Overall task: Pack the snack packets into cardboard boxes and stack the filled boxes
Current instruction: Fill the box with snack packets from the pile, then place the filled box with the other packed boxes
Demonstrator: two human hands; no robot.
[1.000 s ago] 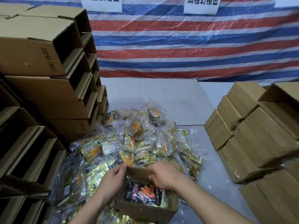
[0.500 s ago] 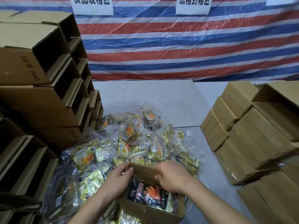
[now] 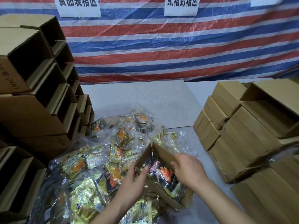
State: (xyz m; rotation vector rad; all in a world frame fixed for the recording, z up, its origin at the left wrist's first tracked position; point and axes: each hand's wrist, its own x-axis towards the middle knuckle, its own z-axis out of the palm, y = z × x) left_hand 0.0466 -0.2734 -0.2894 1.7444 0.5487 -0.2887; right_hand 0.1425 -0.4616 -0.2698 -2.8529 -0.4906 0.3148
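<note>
A small open cardboard box sits on the near part of the snack pile, turned at an angle, with a black and orange snack packet showing inside. My left hand grips the box's left wall, thumb over the rim. My right hand holds the box's far right flap, fingers curled over its edge. A heap of gold and black snack packets in clear bags spreads over the table in front of me and to the left.
Empty open boxes are stacked high on the left, openings facing right. Closed boxes are stacked on the right. A grey table runs back to a striped red, blue and white tarp.
The box has turned, its far corner now pointing away and to the left. Both hands shifted with it: the left moved onto the left wall, the right onto the right flap.
</note>
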